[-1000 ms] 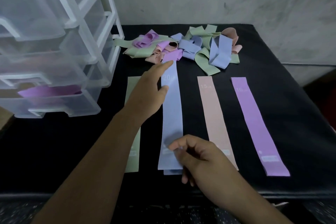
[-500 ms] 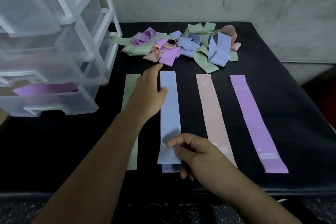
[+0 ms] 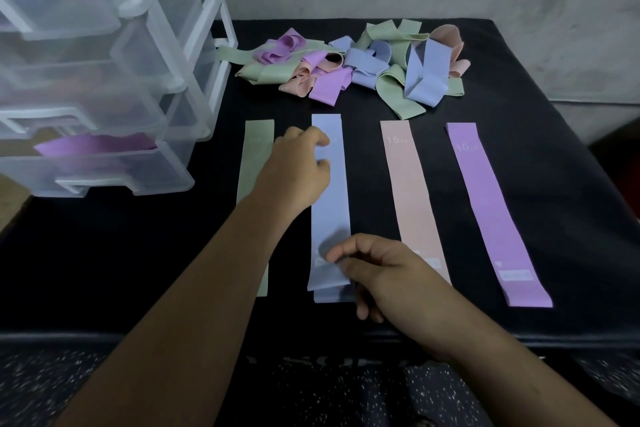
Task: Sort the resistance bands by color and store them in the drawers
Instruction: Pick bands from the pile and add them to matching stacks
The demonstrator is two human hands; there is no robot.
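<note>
Four flat resistance bands lie side by side on the black table [image 3: 104, 253]: green [image 3: 256, 149], blue [image 3: 330, 211], pink [image 3: 412, 201] and purple [image 3: 485, 204]. A second blue band peeks out under the blue one's near end. My left hand [image 3: 298, 166] has its fingers curled and pinches the blue band's left edge near the far end. My right hand [image 3: 374, 267] pinches the same band near its near end. A tangled pile of mixed-colour bands [image 3: 346, 66] sits at the back.
A clear plastic drawer unit [image 3: 104, 80] stands at the left, its drawers pulled partly out; the lowest visible one holds a purple band [image 3: 93, 146]. A grey wall runs behind the table. The table's front edge is just below my right hand.
My left hand has drawn back from the pile's edge, and its fingers have curled onto the far end of the blue band. My right hand has stayed at the near end.
</note>
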